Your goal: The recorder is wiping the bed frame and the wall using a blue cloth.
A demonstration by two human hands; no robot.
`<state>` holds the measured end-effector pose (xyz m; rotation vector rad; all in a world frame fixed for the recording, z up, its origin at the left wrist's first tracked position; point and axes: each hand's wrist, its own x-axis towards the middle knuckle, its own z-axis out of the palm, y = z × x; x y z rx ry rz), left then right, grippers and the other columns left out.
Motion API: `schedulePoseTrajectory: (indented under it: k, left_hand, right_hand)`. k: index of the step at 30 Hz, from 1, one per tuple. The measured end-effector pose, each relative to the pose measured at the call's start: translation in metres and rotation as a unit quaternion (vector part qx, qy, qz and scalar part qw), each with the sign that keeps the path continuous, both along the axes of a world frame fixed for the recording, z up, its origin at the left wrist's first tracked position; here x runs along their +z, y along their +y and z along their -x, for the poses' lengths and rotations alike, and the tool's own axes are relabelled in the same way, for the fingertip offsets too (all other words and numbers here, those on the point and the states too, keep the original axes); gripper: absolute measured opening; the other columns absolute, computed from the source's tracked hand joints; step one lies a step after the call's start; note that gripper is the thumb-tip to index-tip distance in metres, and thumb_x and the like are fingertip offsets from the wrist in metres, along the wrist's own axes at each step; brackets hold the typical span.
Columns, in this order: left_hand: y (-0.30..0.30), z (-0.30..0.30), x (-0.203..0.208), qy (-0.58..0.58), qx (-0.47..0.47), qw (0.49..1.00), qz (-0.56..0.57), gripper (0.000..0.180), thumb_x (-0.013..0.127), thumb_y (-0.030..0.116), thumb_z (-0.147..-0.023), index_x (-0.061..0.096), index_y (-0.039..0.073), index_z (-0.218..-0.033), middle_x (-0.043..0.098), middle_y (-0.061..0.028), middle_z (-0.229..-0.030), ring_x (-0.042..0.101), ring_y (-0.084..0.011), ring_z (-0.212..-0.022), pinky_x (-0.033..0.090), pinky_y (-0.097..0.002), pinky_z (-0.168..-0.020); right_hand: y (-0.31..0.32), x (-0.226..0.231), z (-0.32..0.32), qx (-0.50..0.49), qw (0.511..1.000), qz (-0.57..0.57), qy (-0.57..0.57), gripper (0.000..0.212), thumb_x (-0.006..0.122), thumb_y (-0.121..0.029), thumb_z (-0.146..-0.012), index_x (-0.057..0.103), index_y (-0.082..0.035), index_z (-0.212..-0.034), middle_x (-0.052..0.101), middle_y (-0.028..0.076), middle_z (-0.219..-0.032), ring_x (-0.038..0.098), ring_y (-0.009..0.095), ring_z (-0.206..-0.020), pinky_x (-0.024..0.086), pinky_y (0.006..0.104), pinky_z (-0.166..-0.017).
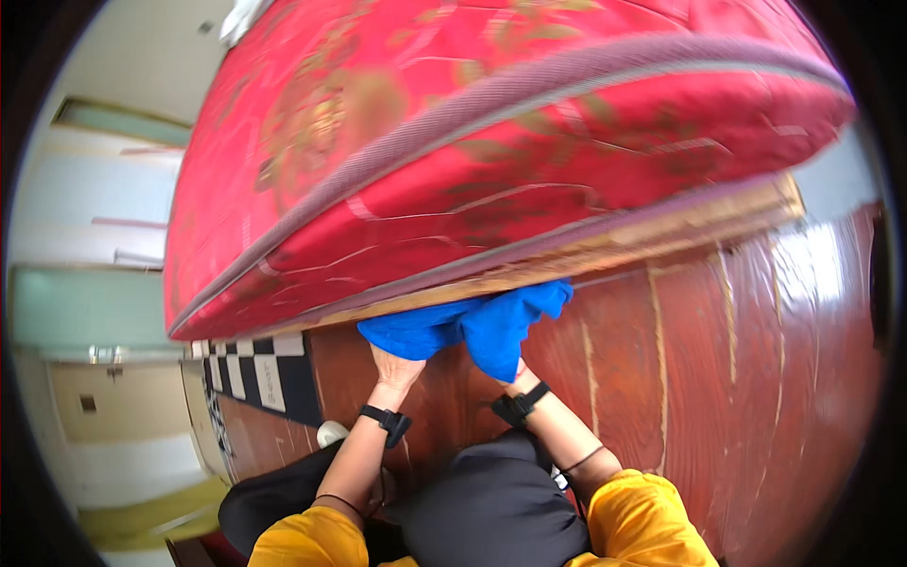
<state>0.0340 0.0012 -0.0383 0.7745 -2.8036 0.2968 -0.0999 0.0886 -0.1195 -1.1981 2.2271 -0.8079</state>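
Note:
A bright blue cloth (439,326) is bunched against the lower edge of a wooden bed frame (661,222). My left hand (399,367) grips its left part, with the fingers hidden beneath the fabric. At the cloth's right part is my right hand (518,376), mostly covered by a hanging fold, its fingers also out of sight. Above the frame lies a thick red mattress (529,203) with a floral pattern and mauve piping. Black bands with small dark blocks circle both my wrists.
Reddish-brown wooden floor (690,378) with pale seams runs below and right of the bed. A black-and-white checkered mat (274,373) lies at the left. My bent knees, in dark trousers, are close below my hands. Pale walls and a greenish panel (85,307) stand far left.

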Motion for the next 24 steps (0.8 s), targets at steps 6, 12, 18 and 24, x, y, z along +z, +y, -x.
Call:
schedulePoseTrajectory:
  k: [6,12,18,24]
  left_hand:
    - [-0.028,-0.015,0.031,0.08,-0.009,0.995,-0.053,0.032,0.071,0.022,-0.076,0.067,0.013,-0.107,0.066,-0.0083,-0.092,0.061,-0.0335,-0.08,0.046,-0.0447,-0.068]
    - [-0.066,-0.09,0.012,0.098,-0.035,0.992,0.071,0.036,0.067,0.026,-0.082,0.064,0.007,-0.112,0.068,-0.0067,-0.106,0.064,-0.0259,-0.099,0.052,-0.0438,-0.081]
    - [-0.094,-0.118,0.056,0.279,0.016,0.875,-0.396,0.022,0.058,0.014,-0.09,0.067,0.002,-0.107,0.07,-0.0121,-0.102,0.068,-0.0246,-0.094,0.056,-0.0371,-0.084]
    - [-0.098,-0.112,0.091,0.22,0.047,0.796,-0.562,0.01,0.066,0.001,-0.08,0.072,0.003,-0.088,0.072,-0.01,-0.083,0.069,-0.021,-0.077,0.055,-0.0332,-0.072]
  right_hand:
    - [-0.018,0.055,-0.012,0.002,0.941,0.322,0.109,0.014,0.074,-0.017,-0.075,0.061,-0.012,-0.076,0.056,0.005,-0.072,0.057,0.026,-0.066,0.041,0.0445,-0.062]
    - [-0.014,0.095,-0.016,0.078,0.943,0.323,-0.002,0.011,0.072,-0.009,-0.079,0.066,-0.01,-0.088,0.062,0.006,-0.082,0.061,0.026,-0.074,0.047,0.0382,-0.069]
    - [-0.021,0.071,-0.029,0.257,0.87,0.368,0.205,0.034,0.059,-0.009,-0.088,0.057,-0.003,-0.121,0.059,0.02,-0.123,0.059,0.037,-0.11,0.047,0.0496,-0.093]
    - [-0.056,0.1,-0.045,0.202,0.826,0.496,0.174,0.023,0.062,-0.015,-0.07,0.057,-0.007,-0.091,0.056,0.015,-0.109,0.058,0.031,-0.096,0.048,0.0461,-0.079]
